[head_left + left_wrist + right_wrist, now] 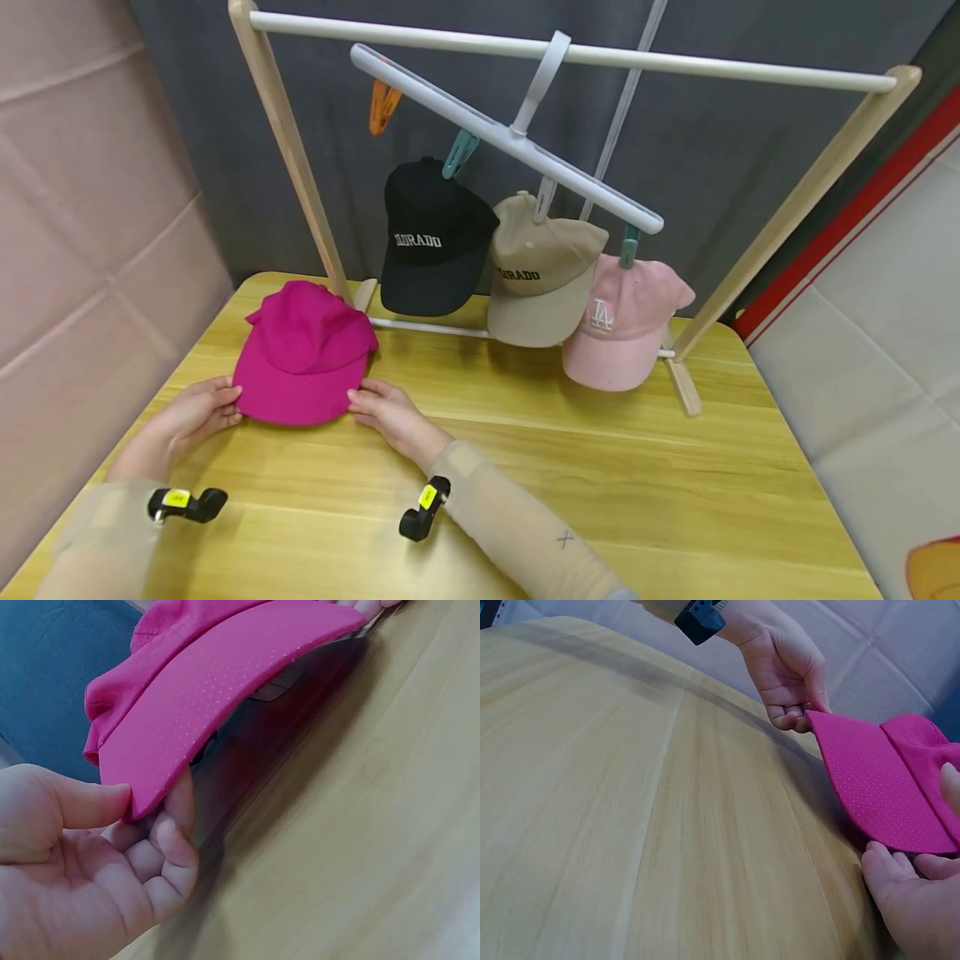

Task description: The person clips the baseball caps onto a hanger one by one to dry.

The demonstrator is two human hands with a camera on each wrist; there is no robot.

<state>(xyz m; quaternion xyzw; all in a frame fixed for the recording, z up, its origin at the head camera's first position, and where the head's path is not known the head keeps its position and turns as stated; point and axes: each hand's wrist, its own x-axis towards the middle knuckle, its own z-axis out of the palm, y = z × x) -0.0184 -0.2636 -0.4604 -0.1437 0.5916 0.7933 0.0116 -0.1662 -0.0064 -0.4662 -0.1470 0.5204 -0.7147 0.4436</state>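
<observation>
A magenta baseball cap (303, 350) is at the left of the table, its brim toward me. My left hand (193, 417) pinches the brim's left corner, thumb on top and curled fingers beneath, as the left wrist view shows. At the other corner my right hand (393, 421) holds the brim, fingers under its edge and the thumb (951, 787) above. In the left wrist view the brim (187, 690) is raised off the wood, with shadow under it.
A white hanger (487, 129) hangs tilted from a rack's white rail (720, 68). Clips hold a black cap (435, 242), a beige cap (543, 267) and a pink cap (626, 325) on it. An orange clip (383, 107) at its raised left end holds nothing.
</observation>
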